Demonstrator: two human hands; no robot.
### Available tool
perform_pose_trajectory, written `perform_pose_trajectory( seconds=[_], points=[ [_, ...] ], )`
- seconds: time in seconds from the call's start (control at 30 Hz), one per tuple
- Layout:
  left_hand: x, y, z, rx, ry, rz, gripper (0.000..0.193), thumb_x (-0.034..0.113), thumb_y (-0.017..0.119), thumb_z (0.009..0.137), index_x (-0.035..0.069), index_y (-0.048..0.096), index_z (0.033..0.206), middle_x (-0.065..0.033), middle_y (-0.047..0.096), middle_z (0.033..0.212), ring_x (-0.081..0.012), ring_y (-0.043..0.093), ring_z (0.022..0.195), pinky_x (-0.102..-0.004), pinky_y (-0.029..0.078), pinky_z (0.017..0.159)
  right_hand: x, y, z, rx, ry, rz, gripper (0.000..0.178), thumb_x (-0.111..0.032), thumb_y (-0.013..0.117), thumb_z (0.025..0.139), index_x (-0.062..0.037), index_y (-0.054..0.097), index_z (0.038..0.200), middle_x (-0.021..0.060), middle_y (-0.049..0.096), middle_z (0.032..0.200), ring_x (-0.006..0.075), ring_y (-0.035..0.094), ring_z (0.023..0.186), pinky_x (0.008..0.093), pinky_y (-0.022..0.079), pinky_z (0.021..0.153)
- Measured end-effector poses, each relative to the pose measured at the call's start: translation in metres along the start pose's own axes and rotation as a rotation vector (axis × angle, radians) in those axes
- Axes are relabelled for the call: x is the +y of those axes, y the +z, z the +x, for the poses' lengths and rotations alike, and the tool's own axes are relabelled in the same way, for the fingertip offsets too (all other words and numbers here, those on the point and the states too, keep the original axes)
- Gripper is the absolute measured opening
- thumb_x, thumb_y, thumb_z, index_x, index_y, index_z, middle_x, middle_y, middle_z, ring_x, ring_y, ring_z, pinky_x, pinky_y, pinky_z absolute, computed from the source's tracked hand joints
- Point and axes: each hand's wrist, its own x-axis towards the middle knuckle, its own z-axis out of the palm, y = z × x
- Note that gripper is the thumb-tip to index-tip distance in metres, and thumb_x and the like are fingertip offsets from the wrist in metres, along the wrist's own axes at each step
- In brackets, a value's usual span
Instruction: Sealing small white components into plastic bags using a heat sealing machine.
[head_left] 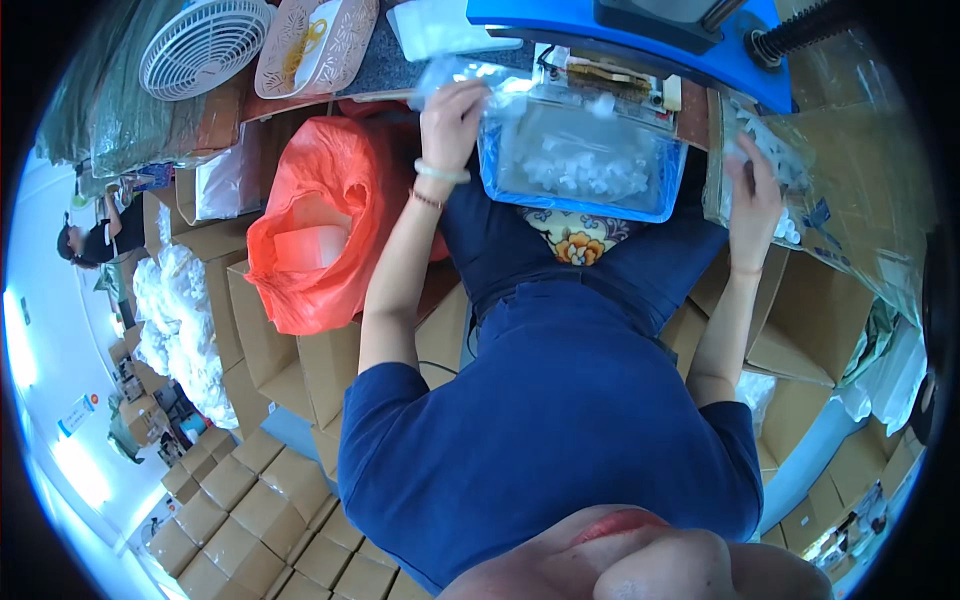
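My left hand (455, 120) is closed on a clear plastic bag (468, 73) at the near edge of the worktop, left of the machine. A blue-lined tray (660, 207) rests over my lap, below the machine, with small white plastic pieces (585, 175) heaped in it. On the other side, my right hand (757, 195) is beside an open cardboard box (712, 165) of white plastic parts (780, 150). Its fingers are curled together near the box's edge, and a whitish spot shows at the fingertips, too small to name.
A blue press-like machine (560, 15) stands ahead. A white round basket (205, 50) and a pink basket (315, 50) sit at the far left. An open red plastic bag (320, 200) stands left of my legs, among cardboard boxes (275, 350). Another person (120, 225) is in the left background.
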Motion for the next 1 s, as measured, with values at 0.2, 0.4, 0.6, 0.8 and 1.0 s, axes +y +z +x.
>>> perform_pose_trajectory(
  seconds=[0.2,0.4,0.6,0.8,1.0],
  points=[
    [0.070,-0.021,0.000,-0.315,-0.484,-0.580,0.019,0.004,0.075,0.083,-0.003,0.073,0.100,-0.0064,0.074,0.094,-0.0078,0.065,0.086,-0.0226,0.052,0.078,-0.085,0.029,-0.021,-0.266,-0.023,0.324,0.023,-0.007,0.074,0.084,-0.0018,0.070,0.107,0.0073,0.069,0.101,0.0151,0.063,0.087,0.0257,0.050,0.078],
    [0.103,-0.022,0.007,-0.421,-0.498,-0.690,0.017,0.006,0.074,0.086,-0.002,0.074,0.100,-0.0053,0.074,0.093,-0.0070,0.064,0.085,-0.0223,0.051,0.079,-0.115,0.018,0.019,-0.235,-0.393,0.286,0.023,-0.009,0.074,0.082,-0.0015,0.069,0.103,0.0099,0.070,0.103,0.0230,0.064,0.093,0.0318,0.051,0.080],
    [0.094,-0.013,0.011,-0.969,-0.607,-1.071,0.023,0.015,0.071,0.090,-0.004,0.072,0.104,-0.0106,0.074,0.096,-0.0143,0.069,0.086,-0.0257,0.055,0.079,-0.096,0.011,0.047,-0.727,-0.464,0.035,0.029,-0.023,0.065,0.091,-0.0027,0.066,0.112,0.0128,0.068,0.107,0.0284,0.065,0.097,0.0349,0.051,0.083],
    [0.078,0.047,0.011,-0.773,-0.988,-1.466,0.023,0.011,0.066,0.093,-0.007,0.067,0.107,-0.0142,0.072,0.101,-0.0254,0.070,0.095,-0.0320,0.056,0.082,-0.047,0.021,0.045,-0.289,-0.067,-0.127,0.030,-0.026,0.061,0.094,-0.0087,0.064,0.119,0.0117,0.067,0.117,0.0326,0.065,0.104,0.0401,0.052,0.086],
    [0.088,0.056,0.025,-0.637,-1.074,-1.543,0.024,0.013,0.064,0.095,-0.005,0.066,0.111,-0.0155,0.068,0.113,-0.0280,0.069,0.100,-0.0367,0.057,0.085,0.036,0.002,0.030,-0.027,0.101,-0.803,0.026,-0.021,0.060,0.092,-0.0124,0.064,0.116,0.0134,0.063,0.117,0.0353,0.061,0.104,0.0449,0.051,0.087]
  ],
)
